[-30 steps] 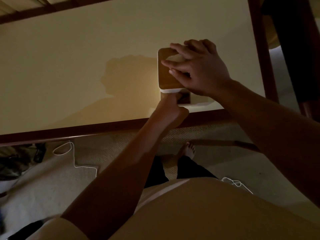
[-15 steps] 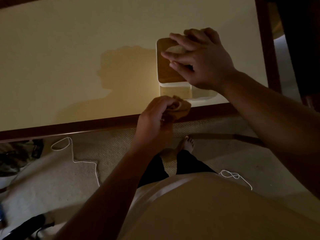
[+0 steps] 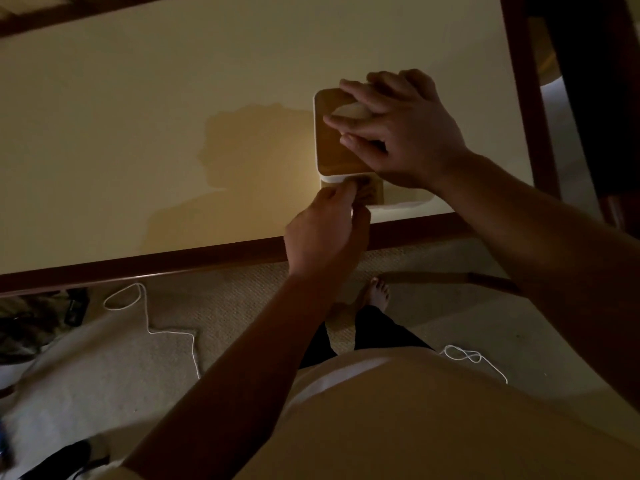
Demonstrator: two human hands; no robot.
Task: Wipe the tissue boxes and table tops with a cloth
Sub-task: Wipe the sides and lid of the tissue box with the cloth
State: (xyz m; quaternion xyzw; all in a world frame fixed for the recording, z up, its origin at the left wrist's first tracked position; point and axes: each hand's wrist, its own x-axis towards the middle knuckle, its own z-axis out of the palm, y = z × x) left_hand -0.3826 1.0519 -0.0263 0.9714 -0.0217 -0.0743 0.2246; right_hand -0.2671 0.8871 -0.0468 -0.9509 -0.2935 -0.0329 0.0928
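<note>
A white tissue box (image 3: 332, 147) with a brown wooden lid stands near the front right corner of the cream table top (image 3: 156, 116). A tissue pokes out of the lid's slot. My right hand (image 3: 398, 133) lies flat on the lid with straight fingers, steadying the box. My left hand (image 3: 329, 230) grips a bunched brownish cloth (image 3: 367, 194) and presses it against the box's near side, just below the lid. Most of the cloth is hidden by my fingers.
The table has a dark wooden frame (image 3: 173, 268) along its front and right edges. Below it lies beige carpet with white cords (image 3: 149, 327) looped left and right, a bare foot (image 3: 375, 296), and dark clutter at the far left. Dark furniture stands at the upper right.
My left hand pulled back from the box toward the table edge with the cloth, then returned to press it on the box's near side. My right hand stayed on the lid.
</note>
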